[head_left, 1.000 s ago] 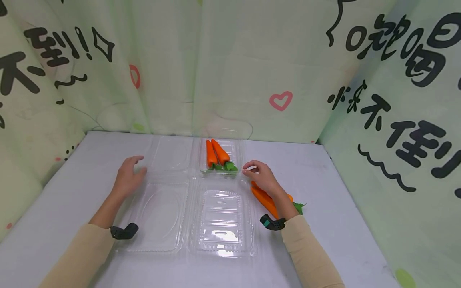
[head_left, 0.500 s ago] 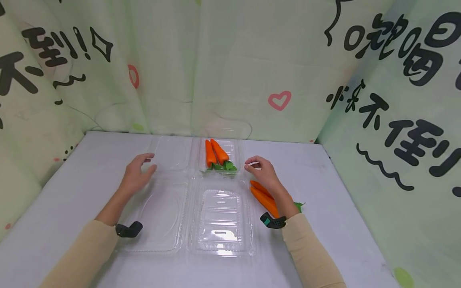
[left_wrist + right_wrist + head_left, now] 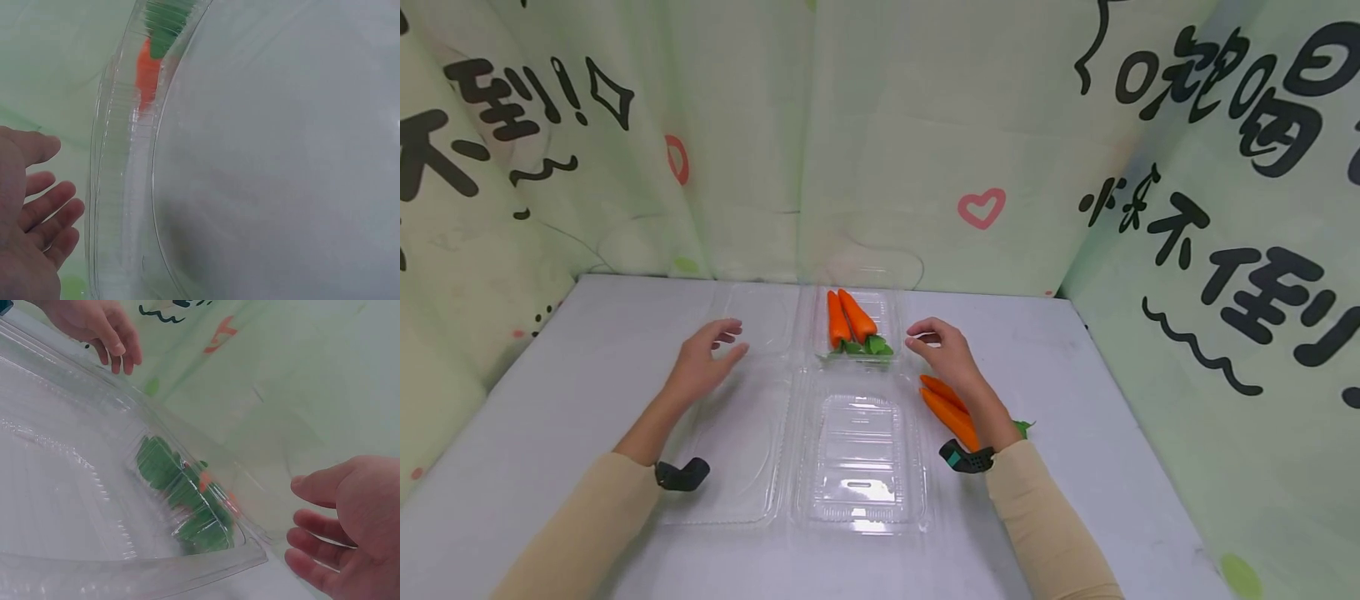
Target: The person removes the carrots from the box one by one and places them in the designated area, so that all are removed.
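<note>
Two orange carrots (image 3: pixel 852 321) with green tops lie in the small clear plastic container (image 3: pixel 895 317) at the back. My left hand (image 3: pixel 700 364), fingers relaxed, hovers over the clear containers on the left and holds nothing. My right hand (image 3: pixel 949 357) is just right of the carrot container, apart from it, its fingers loosely bent around nothing. In the right wrist view the green carrot tops (image 3: pixel 187 497) show through the clear plastic wall. More carrots (image 3: pixel 951 417) lie on the table, partly hidden under my right forearm.
A large clear container (image 3: pixel 861 458) stands in front of the carrot container. To its left lies another clear piece (image 3: pixel 730 475), with a smaller one (image 3: pixel 760 312) behind it. A pale green curtain (image 3: pixel 880 142) borders the white table (image 3: pixel 1075 467) at the back and sides.
My left hand has moved right and slightly forward, closer to the carrot container. My right hand has hardly shifted. The carrots and containers stay in place.
</note>
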### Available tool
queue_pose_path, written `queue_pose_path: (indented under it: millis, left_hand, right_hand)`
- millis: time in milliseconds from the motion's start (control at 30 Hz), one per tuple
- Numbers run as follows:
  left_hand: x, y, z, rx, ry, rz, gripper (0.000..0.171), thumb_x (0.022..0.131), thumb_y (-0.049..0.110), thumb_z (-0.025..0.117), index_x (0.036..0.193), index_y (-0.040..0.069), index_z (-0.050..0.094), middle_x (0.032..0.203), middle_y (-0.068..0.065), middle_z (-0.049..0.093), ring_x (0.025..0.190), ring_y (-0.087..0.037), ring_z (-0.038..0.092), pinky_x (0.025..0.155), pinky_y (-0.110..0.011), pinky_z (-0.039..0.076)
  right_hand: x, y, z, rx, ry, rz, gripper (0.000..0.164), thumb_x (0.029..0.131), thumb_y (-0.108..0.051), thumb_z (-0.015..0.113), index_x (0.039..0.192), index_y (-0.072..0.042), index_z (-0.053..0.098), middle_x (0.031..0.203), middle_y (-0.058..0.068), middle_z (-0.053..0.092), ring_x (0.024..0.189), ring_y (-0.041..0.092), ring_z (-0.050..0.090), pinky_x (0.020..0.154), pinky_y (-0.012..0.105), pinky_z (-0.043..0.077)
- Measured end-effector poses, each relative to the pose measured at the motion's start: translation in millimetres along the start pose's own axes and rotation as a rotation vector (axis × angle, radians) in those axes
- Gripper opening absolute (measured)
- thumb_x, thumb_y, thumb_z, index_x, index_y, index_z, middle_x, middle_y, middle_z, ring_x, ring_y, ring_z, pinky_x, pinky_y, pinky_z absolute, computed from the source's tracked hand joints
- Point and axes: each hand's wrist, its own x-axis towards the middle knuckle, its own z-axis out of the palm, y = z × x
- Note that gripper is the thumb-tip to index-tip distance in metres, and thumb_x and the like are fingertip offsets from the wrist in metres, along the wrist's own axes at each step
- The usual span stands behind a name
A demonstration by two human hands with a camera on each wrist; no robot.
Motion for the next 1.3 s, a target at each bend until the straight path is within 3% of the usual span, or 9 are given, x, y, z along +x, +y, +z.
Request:
queue_pose_path:
  millis: [233,567,1300]
  left_hand:
    - [2.9,7.4,8.4,0.002,-0.045,-0.003,0.042,0.094,0.017,0.063,0.130,-0.002,0.052,0.121,-0.021,0.062,0.111,-0.035,0.058,0.097,-0.051,0.046]
    - [8.8,15.2,20.0,-0.007,-0.094,0.004,0.043,0.092,0.020,0.066,0.129,0.000,0.055,0.117,-0.019,0.064,0.105,-0.032,0.061,0.095,-0.049,0.048]
    - [15.2,27.0,36.8,0.025,-0.157,-0.011,0.040,0.090,0.022,0.068,0.124,0.003,0.060,0.116,-0.014,0.065,0.104,-0.029,0.061,0.091,-0.045,0.051]
  right_hand:
    - [1,-6,4,0.007,0.000,-0.052,0.025,0.095,-0.020,0.062,0.115,-0.007,0.061,0.119,0.011,0.061,0.115,0.029,0.056,0.100,0.044,0.048]
    - [6,-11,10,0.008,-0.009,-0.056,0.029,0.095,-0.020,0.061,0.119,-0.004,0.060,0.119,0.010,0.061,0.116,0.028,0.055,0.102,0.044,0.047]
    - [16,-21,21,0.003,-0.031,-0.064,0.028,0.094,-0.018,0.063,0.118,-0.006,0.061,0.119,0.011,0.063,0.117,0.028,0.057,0.102,0.042,0.048]
